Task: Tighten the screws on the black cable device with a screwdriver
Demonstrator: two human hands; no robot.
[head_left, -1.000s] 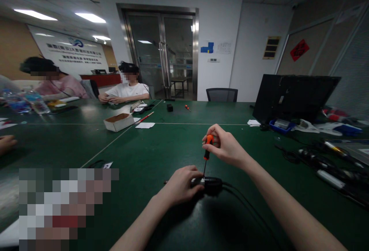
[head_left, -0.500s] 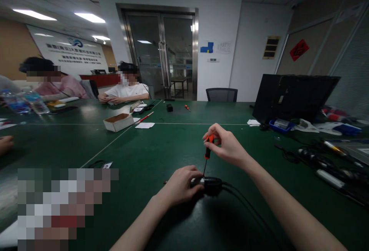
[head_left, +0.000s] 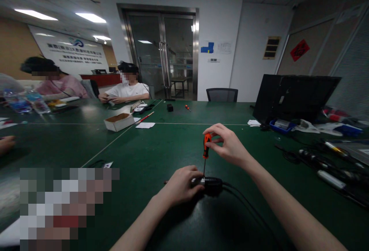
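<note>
Fingertips of my right hand [head_left: 226,143] are closed around the orange-and-black handle of a screwdriver [head_left: 206,145]. It stands nearly upright, its thin shaft pointing down. The tip meets the top of a black-and-silver corded tool [head_left: 212,183], close to the fingers of my left hand [head_left: 183,185]. That hand is wrapped over the silver part and holds the tool down on the green table [head_left: 161,151]. A thin end of the tool shows left of my hand. Where exactly the screwdriver tip sits is too small to make out.
Two black cables [head_left: 245,199] trail right from the tool. At right lie black corded tools [head_left: 319,166], a blue tray [head_left: 281,125] and a monitor [head_left: 295,99]. An open box [head_left: 119,123] and another small screwdriver [head_left: 188,108] are farther off. Other people sit at left.
The screwdriver handle has shifted slightly left and stands more upright. My right fingers have opened a little around it. My left hand and the corded tool have stayed in place.
</note>
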